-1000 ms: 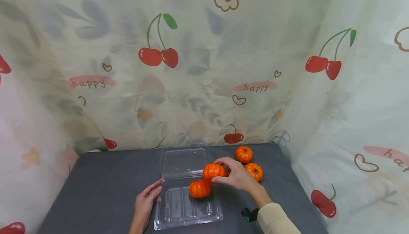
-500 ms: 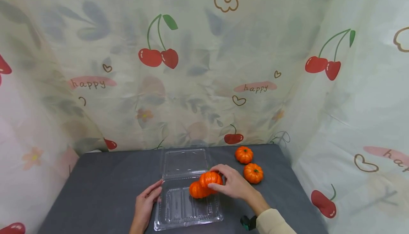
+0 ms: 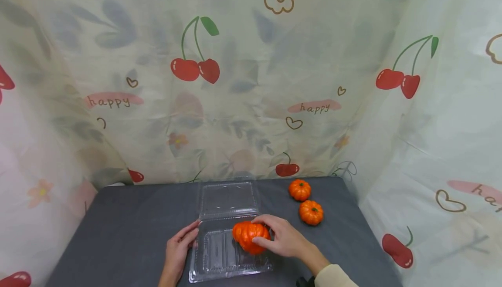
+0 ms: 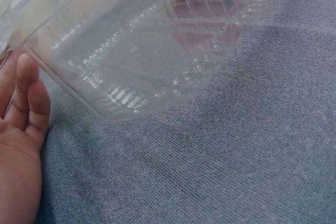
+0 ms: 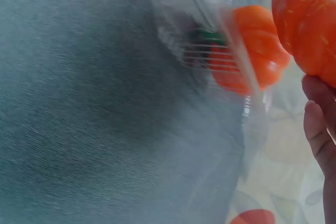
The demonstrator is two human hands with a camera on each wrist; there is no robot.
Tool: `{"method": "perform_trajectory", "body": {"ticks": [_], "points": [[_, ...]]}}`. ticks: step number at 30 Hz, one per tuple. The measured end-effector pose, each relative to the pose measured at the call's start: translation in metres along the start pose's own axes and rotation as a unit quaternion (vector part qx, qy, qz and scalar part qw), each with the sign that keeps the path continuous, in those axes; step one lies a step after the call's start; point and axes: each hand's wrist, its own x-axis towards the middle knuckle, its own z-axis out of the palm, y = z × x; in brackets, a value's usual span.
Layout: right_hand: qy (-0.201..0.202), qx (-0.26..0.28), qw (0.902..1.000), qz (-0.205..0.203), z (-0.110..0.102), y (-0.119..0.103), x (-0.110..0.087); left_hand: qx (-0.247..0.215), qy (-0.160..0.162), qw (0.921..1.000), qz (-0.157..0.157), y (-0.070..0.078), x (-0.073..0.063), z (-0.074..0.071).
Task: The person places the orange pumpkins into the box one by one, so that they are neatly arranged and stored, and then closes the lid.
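Observation:
A clear plastic clamshell container point(image 3: 213, 274) lies open on the table, lid folded to the back. My left hand point(image 3: 178, 250) holds its left rim; in the left wrist view the fingers point(image 4: 37, 98) sit at the container's edge. With fingertips and thumb, my right hand point(image 3: 284, 237) grips a small orange pumpkin point(image 3: 252, 238) over the container's right part. A second orange pumpkin point(image 3: 238, 230) sits inside, partly hidden behind the held one. The right wrist view shows the held pumpkin point(image 5: 310, 24) above the rim and the other pumpkin point(image 5: 260, 45) behind the clear wall.
Two more orange pumpkins, one farther back point(image 3: 300, 190) and one nearer point(image 3: 311, 212), stand on the dark grey tablecloth point(image 3: 133, 230) right of the container. A printed curtain point(image 3: 235, 104) encloses the table at the back and sides. A small black object point(image 3: 305, 281) shows near the right sleeve.
My right hand has moved the gripped pumpkin toward me and slightly left, from the container's back right to its front right area. The left hand has stayed at the left rim.

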Motion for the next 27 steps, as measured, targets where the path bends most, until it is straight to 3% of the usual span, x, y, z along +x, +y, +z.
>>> {"method": "perform_trajectory", "body": {"ticks": [14,20,27], "points": [[-0.005,-0.020,0.9996,-0.019,0.016,-0.003,-0.010,-0.014,-0.011,0.9998,0.005,-0.002,0.001,-0.001],[-0.008,-0.029,0.9995,-0.010,0.022,0.001,-0.012,0.004,-0.007,1.0000,0.003,-0.001,0.002,-0.001],[0.003,-0.056,0.9978,-0.035,0.028,0.004,-0.013,0.009,-0.009,0.9999,0.005,-0.002,0.001,-0.002]]}}
